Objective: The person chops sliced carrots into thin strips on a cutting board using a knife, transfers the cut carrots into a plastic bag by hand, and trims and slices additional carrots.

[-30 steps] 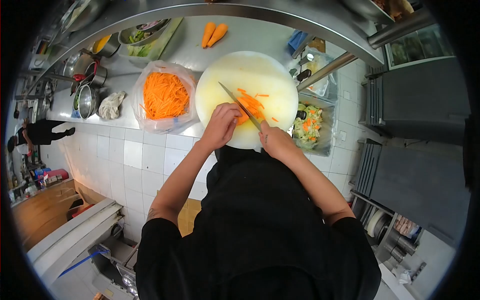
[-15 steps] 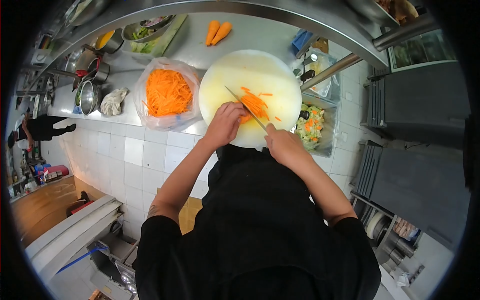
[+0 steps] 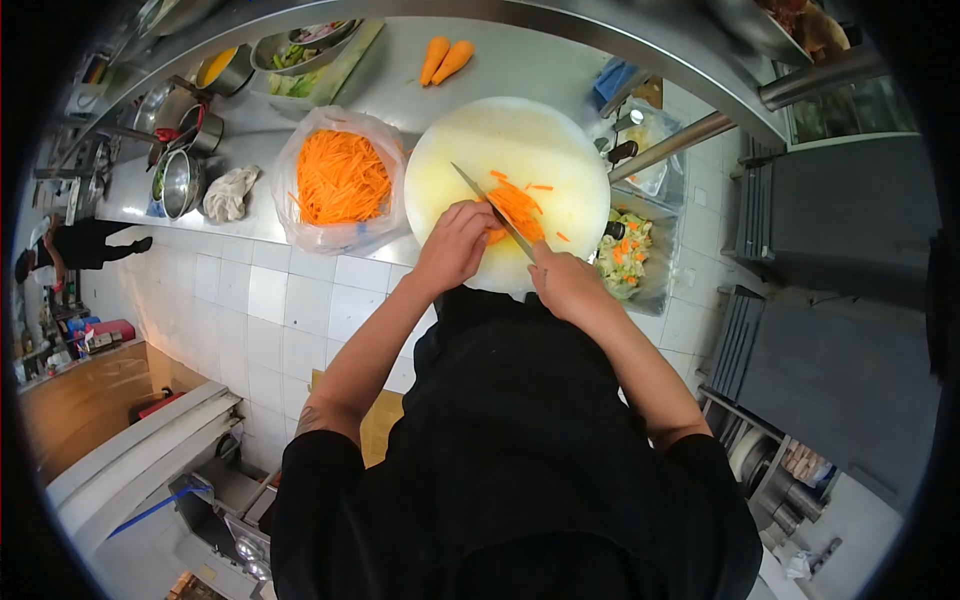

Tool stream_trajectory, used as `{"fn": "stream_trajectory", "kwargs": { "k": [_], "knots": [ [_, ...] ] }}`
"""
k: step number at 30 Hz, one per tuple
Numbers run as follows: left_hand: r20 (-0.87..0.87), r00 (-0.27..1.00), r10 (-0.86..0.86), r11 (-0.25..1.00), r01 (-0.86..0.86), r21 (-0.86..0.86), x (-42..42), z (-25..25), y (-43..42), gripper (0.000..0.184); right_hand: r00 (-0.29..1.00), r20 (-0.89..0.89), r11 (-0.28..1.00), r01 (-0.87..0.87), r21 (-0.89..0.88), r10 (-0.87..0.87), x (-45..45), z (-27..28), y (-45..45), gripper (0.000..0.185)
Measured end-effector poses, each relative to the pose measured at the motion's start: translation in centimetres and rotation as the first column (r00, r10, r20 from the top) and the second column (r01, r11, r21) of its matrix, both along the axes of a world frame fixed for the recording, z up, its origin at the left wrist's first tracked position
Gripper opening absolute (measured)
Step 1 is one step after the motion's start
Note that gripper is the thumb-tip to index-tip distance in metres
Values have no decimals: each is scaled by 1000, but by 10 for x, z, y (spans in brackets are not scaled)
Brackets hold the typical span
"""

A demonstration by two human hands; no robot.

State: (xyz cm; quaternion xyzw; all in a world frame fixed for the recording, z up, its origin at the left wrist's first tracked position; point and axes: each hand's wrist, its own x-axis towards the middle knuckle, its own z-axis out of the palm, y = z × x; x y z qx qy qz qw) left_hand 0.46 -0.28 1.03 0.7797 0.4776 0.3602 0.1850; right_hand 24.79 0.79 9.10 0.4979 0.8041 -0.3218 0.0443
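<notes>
On the round white cutting board (image 3: 450, 130) lies a small pile of carrot strips (image 3: 518, 205). My right hand (image 3: 568, 282) is closed around the handle of a knife (image 3: 515, 234), whose blade points up and left across the board. Left of the blade, my left hand (image 3: 455, 243) presses with curled fingers on a piece of carrot (image 3: 495, 236), mostly hidden under the fingertips. The blade runs close against those fingers. A clear plastic bag (image 3: 290, 165) full of shredded carrot (image 3: 343, 178) stands beside the board's left edge.
Two whole carrots (image 3: 447, 61) lie behind the board on the steel counter (image 3: 400, 105). A bin of vegetable scraps (image 3: 625, 255) stands to the right. A crumpled cloth (image 3: 231, 193) and metal bowls (image 3: 182, 184) are at the left. A steel shelf edge (image 3: 500, 12) crosses above. Another person (image 3: 85, 247) stands far left.
The whole view has shifted slightly. Both hands keep nearly the same place on the board, and the knife stays beside the left fingers with the carrot strips to its right.
</notes>
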Motion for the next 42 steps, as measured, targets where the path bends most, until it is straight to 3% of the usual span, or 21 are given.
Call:
{"fn": "stream_trajectory", "kwargs": {
  "k": [2,5,8,12,14,17,20,26,32,35,38,42],
  "knots": [
    [8,1000,0,1000,0,1,0,-1,3,29,999,36,999,-10,-54,12,2,33,-3,23],
    [7,999,32,999,-32,-25,3,-3,1,28,1000,20,999,13,-45,-12,-3,-23,2,24],
    [25,1000,2,1000,-2,-6,0,2,2,28,999,43,999,-11,-44,13,-4,25,3,24],
    [28,999,40,999,-40,-4,3,-2,1,26,999,37,997,-19,-78,22,0,3,-1,24],
    [25,998,50,999,-50,-17,0,-1,-1,25,1000,8,1000,-29,-6,29,-4,-13,4,25],
    [35,999,35,999,-35,-6,0,0,1,24,997,66,993,-20,-117,27,-3,35,3,25],
    [33,999,39,999,-38,-35,1,-3,0,27,1000,-24,999,6,-33,-7,-6,-38,3,25],
    [190,980,56,998,-59,10,-14,7,2,23,999,18,997,43,-64,-42,-13,-27,8,26],
    [68,995,-79,995,82,-50,-23,8,4,25,999,25,1000,22,-10,-21,-17,-10,0,23],
    [48,995,-85,992,89,-88,-25,10,3,26,998,63,1000,-14,-12,15,-7,37,-14,22],
    [26,995,-92,993,93,-78,-23,8,3,26,1000,12,1000,-14,14,14,-3,1,-12,20],
    [17,996,-84,994,84,-64,-25,7,1,26,999,8,999,-34,34,34,-12,4,-1,18]
  ]
}}
